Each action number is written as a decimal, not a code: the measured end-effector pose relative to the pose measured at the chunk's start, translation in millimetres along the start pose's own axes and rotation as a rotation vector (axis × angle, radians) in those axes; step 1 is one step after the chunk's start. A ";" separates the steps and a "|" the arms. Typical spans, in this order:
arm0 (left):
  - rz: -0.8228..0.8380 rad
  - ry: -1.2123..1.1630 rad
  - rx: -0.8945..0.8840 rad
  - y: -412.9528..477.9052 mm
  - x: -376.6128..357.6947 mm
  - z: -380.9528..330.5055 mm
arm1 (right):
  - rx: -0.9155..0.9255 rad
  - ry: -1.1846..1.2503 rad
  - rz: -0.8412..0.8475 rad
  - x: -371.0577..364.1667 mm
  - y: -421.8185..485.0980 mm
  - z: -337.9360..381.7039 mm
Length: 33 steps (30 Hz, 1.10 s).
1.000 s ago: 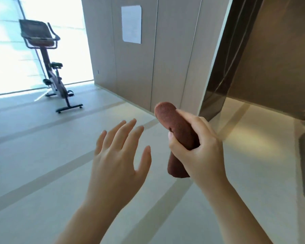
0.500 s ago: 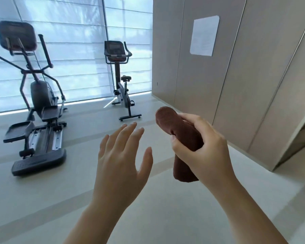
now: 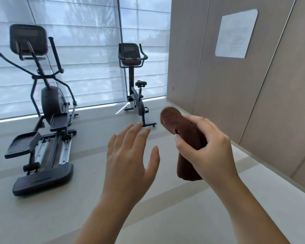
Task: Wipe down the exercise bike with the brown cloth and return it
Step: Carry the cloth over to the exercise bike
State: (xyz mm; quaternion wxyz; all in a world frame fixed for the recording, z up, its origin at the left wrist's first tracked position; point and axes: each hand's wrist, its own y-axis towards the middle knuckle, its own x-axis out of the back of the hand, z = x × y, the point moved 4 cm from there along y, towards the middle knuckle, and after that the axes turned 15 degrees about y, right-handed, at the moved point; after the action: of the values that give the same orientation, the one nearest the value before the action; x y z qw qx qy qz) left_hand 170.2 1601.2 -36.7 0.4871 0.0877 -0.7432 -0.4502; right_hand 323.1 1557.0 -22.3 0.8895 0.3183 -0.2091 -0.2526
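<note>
Right hand [image 3: 209,148] wrapped tight round rolled brown cloth [image 3: 180,131], held up near right; left hand [image 3: 128,155] empty, fingers spread wide. Exercise bike [image 3: 136,85] far centre by window, elliptical [image 3: 42,106] left

One exercise bike [image 3: 135,81] – one elliptical trainer [image 3: 46,110] – one brown cloth [image 3: 181,136]
</note>
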 end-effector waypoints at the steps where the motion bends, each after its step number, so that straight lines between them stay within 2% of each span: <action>1: 0.005 0.006 -0.011 17.4 -18.5 3.9 | -0.001 0.002 -0.004 -5.9 19.6 -16.0; 8: -0.003 0.041 -0.025 141.3 -124.1 56.7 | -0.030 0.035 0.018 -58.7 158.9 -114.9; 15: 0.014 0.045 0.015 231.3 -222.2 137.6 | -0.062 0.080 0.084 -144.9 264.8 -199.8; 28: -0.049 0.066 0.066 425.5 -391.3 380.0 | -0.022 0.048 0.076 -385.3 501.5 -328.7; 33: 0.002 0.050 0.063 486.4 -457.1 444.4 | -0.041 0.028 0.083 -452.5 573.4 -386.0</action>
State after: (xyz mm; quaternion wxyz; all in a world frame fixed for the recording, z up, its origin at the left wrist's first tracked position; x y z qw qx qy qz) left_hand 196.3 2402.4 -17.8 0.5031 0.1133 -0.7447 -0.4238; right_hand 354.9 2382.3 -6.6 0.9084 0.2946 -0.2043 -0.2151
